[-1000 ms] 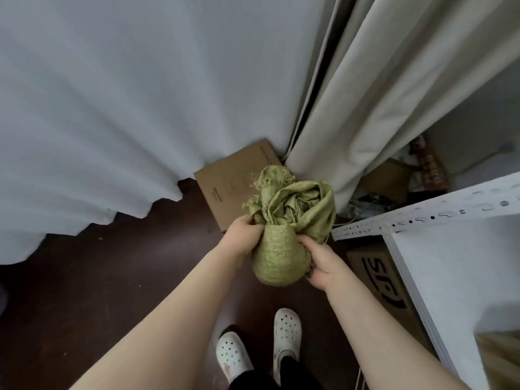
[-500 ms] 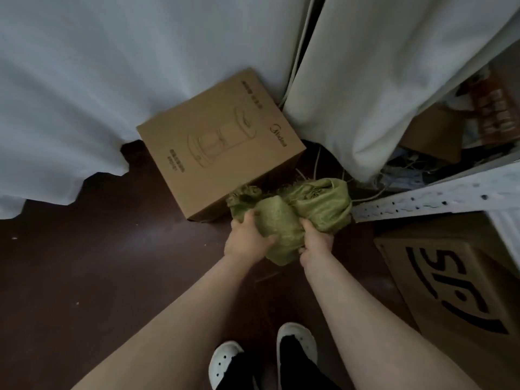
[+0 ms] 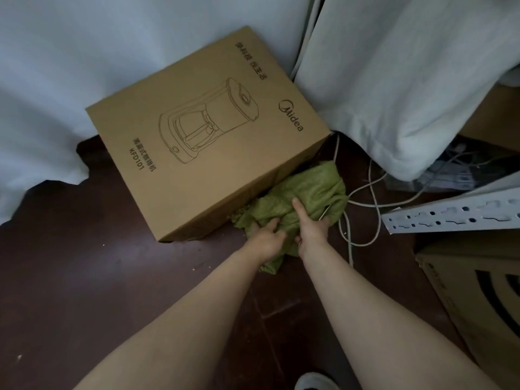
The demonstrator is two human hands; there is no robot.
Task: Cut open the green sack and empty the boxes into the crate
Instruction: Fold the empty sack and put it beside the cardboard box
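1. On the left, a big white cloth curtain (image 3: 70, 94) hangs down to the dark brown floor (image 3: 84, 277).
2. Next to it sits a large brown cardboard box with a coffee machine drawn on it (image 3: 202, 130). It is closed.
3. The left hand (image 3: 267, 237) reaches down by the box's near right edge. Its fingers bend into the cloth of the crumpled green woven sack (image 3: 312, 190) and grip a fold.
4. The green sack lies low on the floor, right against the box's side. It looks soft and flat, with no box shapes inside. So I think the cutting and emptying are done, and this step is putting the empty sack away.
5. The right hand (image 3: 312, 229) is just beside the left. One finger lies straight along the cloth, and the others curl round a bunch of it.
6. Thin white cables (image 3: 363, 192) trail on the floor, touching the sack's right side.
7. Farther right are a white metal shelf rail with holes (image 3: 455, 215) and a brown cardboard box with black marks (image 3: 478, 299).
8. No crate and no cutting tool can be seen here.
9. The next move calls for both hands to let go and lift up gently, so the sack stays put and no cable gets pulled.
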